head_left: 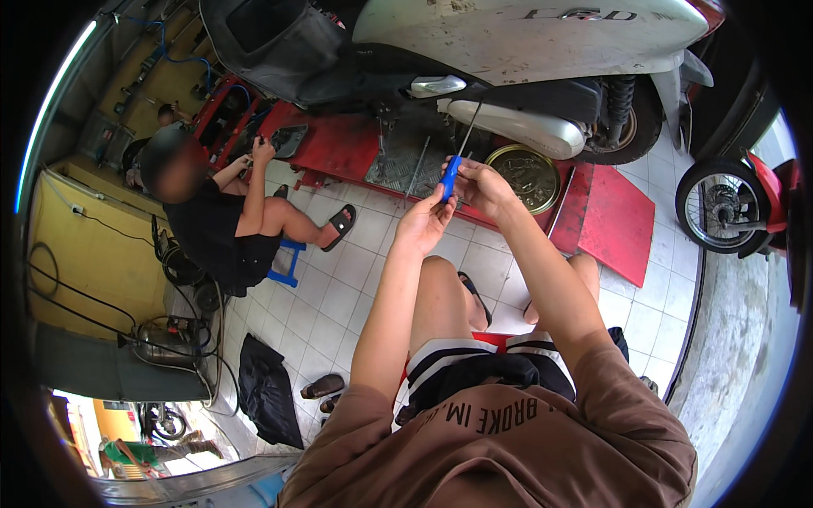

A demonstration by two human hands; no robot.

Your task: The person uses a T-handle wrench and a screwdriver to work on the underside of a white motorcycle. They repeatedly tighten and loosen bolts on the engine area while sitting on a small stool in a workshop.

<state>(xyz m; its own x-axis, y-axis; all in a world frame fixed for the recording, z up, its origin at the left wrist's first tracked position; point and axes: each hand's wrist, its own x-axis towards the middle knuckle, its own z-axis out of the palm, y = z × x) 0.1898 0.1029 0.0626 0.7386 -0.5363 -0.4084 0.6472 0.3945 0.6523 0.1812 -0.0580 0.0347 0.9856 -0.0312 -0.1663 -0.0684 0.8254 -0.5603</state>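
Note:
A screwdriver with a blue handle (pixel 450 179) and a thin metal shaft is between my two hands, its shaft pointing up and away toward the scooter. My left hand (pixel 426 223) has its fingers curled at the lower end of the handle. Around the upper part of the handle, near the shaft, my right hand (pixel 484 190) is closed. Beyond the hands stands a scooter (pixel 525 46) with silver-grey body panels and a pale engine side cover (pixel 517 125). The shaft's tip appears in front of the scooter's underside; whether it touches cannot be made out.
The scooter rests on a red work platform (pixel 339 144), where a round gold-coloured tray (pixel 546 199) lies. To the left, a person (pixel 216 199) sits on a blue stool (pixel 290 261). A red motorcycle (pixel 766 207) stands right. A black bag (pixel 264 385) and sandals (pixel 322 386) lie on the tiles.

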